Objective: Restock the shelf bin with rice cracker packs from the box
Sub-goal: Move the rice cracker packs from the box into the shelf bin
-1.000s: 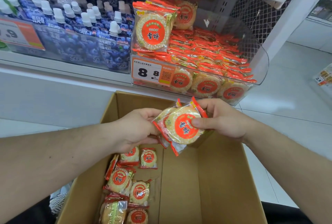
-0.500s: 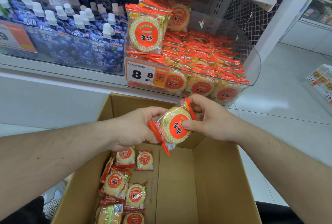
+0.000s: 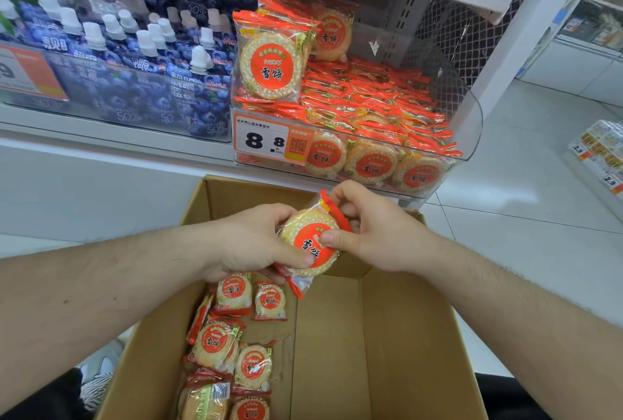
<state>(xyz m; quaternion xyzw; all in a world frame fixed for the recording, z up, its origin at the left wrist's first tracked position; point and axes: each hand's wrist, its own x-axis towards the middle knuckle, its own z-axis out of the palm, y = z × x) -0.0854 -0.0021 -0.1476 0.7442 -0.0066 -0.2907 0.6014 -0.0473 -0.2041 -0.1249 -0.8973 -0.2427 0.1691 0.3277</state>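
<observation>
Both hands hold a small stack of rice cracker packs [image 3: 308, 246] above the far end of the cardboard box [image 3: 387, 335]. My left hand [image 3: 256, 244] grips the stack from the left, thumb on its front. My right hand [image 3: 377, 234] pinches it from the right, thumb on the red label. Several more packs [image 3: 232, 348] lie along the box's left side. The clear shelf bin [image 3: 470, 122] just beyond the box is nearly full of the same red packs, with two packs standing upright at its back left.
A price tag reading 8.8 [image 3: 269, 139] is fixed to the bin's front. Blue spouted jelly pouches [image 3: 141, 65] fill the shelf to the left. A white upright [image 3: 526, 25] stands right of the bin. White tiled floor lies to the right.
The two hands have squeezed the packs together into a tighter stack and lowered it slightly toward the box. The view has shifted a little.
</observation>
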